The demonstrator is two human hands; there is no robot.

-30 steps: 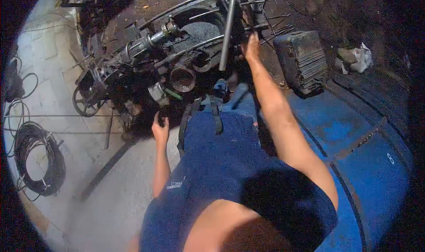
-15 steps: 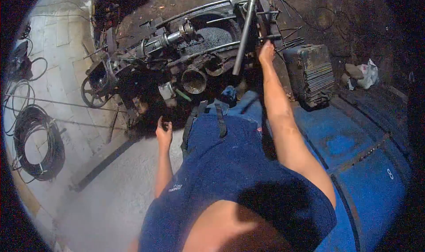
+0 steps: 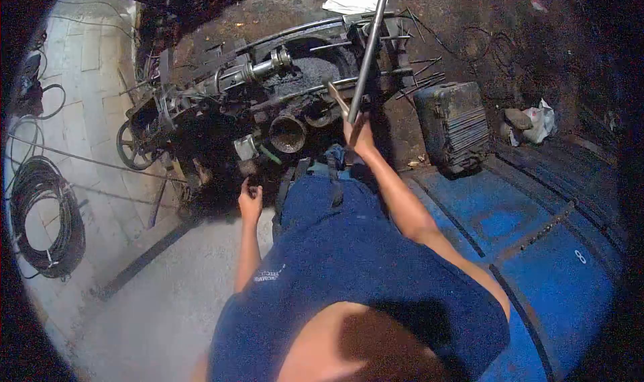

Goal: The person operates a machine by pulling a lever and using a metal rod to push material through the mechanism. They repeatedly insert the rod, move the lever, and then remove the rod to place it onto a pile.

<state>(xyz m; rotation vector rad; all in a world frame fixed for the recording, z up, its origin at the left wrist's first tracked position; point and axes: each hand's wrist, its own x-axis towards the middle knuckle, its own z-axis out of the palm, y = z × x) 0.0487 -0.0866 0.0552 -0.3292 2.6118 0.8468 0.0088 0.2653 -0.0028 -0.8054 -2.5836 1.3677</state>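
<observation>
Two hands at work: we stand over a dark, greasy machine assembly (image 3: 268,107) on the dirt floor, the thing both hands reach for, just ahead of our knees.
Machine assembly: a heavy mass of shafts, a round pipe mouth (image 3: 287,132) and a small wheel (image 3: 131,150) at its left end; we should keep our weight centred before we pull on anything.
Blue panel: a broad blue metal sheet (image 3: 537,241) lies to our right, near the feet; it looks slick, so we would watch our footing.
Ribbed case: a dark ribbed box (image 3: 449,123) sits just beside the machine, apart from both hands.
Cable coil: a black coil (image 3: 43,224) lies well apart on the paved floor at left.
Long steel rod: the rod (image 3: 369,46) stands tilted, its lower end at the machine.
Right hand: the right hand (image 3: 359,135) is closed about the rod's lower end; a low, firm grip should steady it best.
Left hand: the left hand (image 3: 250,199) hovers, fingers loosely curled, near the machine's shadowed edge; whether it holds something small we cannot tell.
</observation>
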